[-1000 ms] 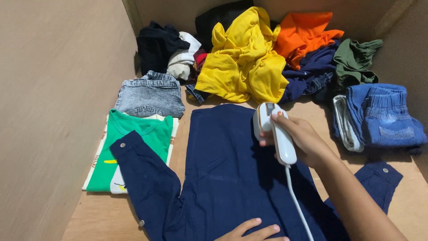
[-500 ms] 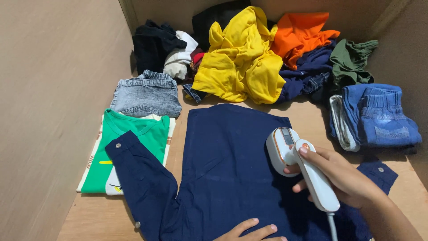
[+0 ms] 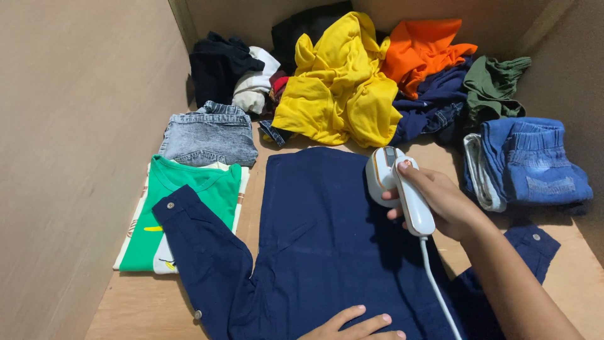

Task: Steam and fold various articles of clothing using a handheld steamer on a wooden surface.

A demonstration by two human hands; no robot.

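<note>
Since half a second ago, right hand [image 3: 440, 201] has carried the white handheld iron [image 3: 396, 186], gripped firmly, back up the navy shirt [image 3: 321, 239]. Left hand [image 3: 355, 324] lies flat, open, pinning the hem below. Pressing continues; next stroke needs taut cloth.

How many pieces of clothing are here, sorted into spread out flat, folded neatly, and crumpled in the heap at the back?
Spread flat: 1, the navy shirt under the handheld iron.
Folded: 3, the grey denim, the green top, the blue denim.
Crumpled, those that can be told apart: 6, black, white, yellow, orange, dark blue, olive.
Total: 10.
</note>
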